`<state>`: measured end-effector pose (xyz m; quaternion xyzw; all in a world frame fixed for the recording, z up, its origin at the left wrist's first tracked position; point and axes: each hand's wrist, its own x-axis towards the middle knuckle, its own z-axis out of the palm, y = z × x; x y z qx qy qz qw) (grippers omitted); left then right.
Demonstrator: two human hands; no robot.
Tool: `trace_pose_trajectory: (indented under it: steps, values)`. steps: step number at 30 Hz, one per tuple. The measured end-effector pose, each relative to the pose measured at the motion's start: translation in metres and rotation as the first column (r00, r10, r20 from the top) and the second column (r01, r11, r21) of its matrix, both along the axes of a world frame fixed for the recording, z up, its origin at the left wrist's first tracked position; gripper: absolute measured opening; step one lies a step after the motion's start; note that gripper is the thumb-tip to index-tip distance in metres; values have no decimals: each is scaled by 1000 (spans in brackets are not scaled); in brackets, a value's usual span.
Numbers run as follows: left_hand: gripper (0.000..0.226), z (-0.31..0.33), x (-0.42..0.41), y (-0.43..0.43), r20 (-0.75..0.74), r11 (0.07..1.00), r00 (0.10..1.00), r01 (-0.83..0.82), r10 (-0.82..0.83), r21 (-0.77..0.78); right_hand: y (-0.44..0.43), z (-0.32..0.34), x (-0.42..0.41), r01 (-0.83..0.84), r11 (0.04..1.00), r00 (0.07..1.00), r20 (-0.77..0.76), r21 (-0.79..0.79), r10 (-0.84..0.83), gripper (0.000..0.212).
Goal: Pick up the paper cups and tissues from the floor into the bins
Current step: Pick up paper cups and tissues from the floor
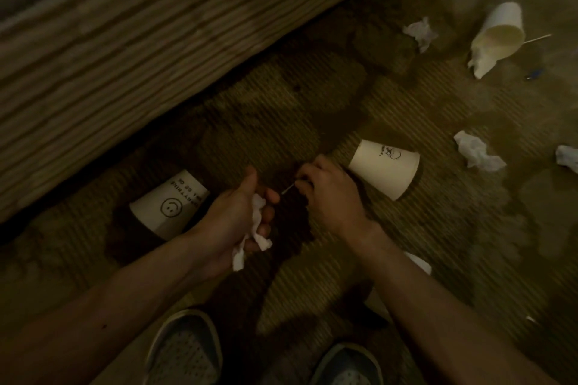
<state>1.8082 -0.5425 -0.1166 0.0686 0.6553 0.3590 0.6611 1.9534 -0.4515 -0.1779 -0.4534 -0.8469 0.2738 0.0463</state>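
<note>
- Dimly lit, a ribbed carpet (391,97) covers the floor, bordered upper left by a ribbed fabric edge (125,56).
- Left hand (237,216) grips a crumpled tissue (256,228); right hand (328,197) pinches a thin stick (287,189).
- Smiley cup (169,206) lies just beside the left wrist, second cup (384,167) near the right hand.
- Third cup (497,37) and loose tissues (477,151) lie well apart, at right.
- Two shoes (184,350) stand at the bottom.

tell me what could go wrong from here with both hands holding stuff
1. The left hand grips a tissue whose loose end hangs out; it may slip while reaching for the smiley cup.
2. The right hand pinches only a thin stick, easily dropped and lost on the dim floor.
</note>
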Motion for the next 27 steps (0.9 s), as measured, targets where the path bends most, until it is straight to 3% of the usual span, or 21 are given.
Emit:
trace_pose_trajectory:
  steps: [3, 5, 6, 8, 10, 12, 15, 19, 23, 25, 27]
  values:
    - [56, -2, 1, -2, -2, 1000, 1000, 7, -7, 14, -4, 3, -1, -37, 999, 998, 57, 28, 35, 21]
    - [55, -2, 2, -1, -2, 1000, 1000, 8, -8, 26, -6, 11, -1, 77, 990, 995, -48, -117, -84, 18]
    - [54, -2, 3, 0, 10, 999, 1000, -1, 1, 34, -8, 18, -1, 167, 946, 969, -133, -277, -210, 16]
    - [52, -5, 4, 1, 10, 999, 1000, -4, 4, 48, -11, 35, 3, 225, 762, 860, -244, -607, -449, 12]
    - [52, -13, 5, 2, -43, 996, 999, 13, -9, 85, -19, 51, 8, 176, 639, 803, -267, -749, -533, 17]
    - [62, -16, 10, 7, -115, 989, 993, 46, -30, 143, -28, 66, 10, 126, 575, 752, -300, -808, -586, 21]
    - [65, -19, 27, 22, -233, 954, 958, 216, -167, 208, -33, 81, 22, 141, 563, 735, -295, -814, -611, 17]
    - [52, -4, 58, 44, -364, 866, 887, 401, -284, 300, -29, 96, 49, 186, 626, 724, -325, -757, -609, 21]
    - [35, 9, 87, 64, -400, 829, 876, 422, -269, 367, -13, 105, 87, 227, 614, 658, -346, -756, -669, 13]
    - [37, 17, 98, 76, -372, 834, 882, 423, -289, 355, 5, 101, 113, 366, 634, 568, -376, -682, -732, 6]
    - [35, 26, 109, 87, -318, 819, 877, 460, -360, 342, 29, 87, 140, 575, 663, 578, -337, -479, -744, 18]
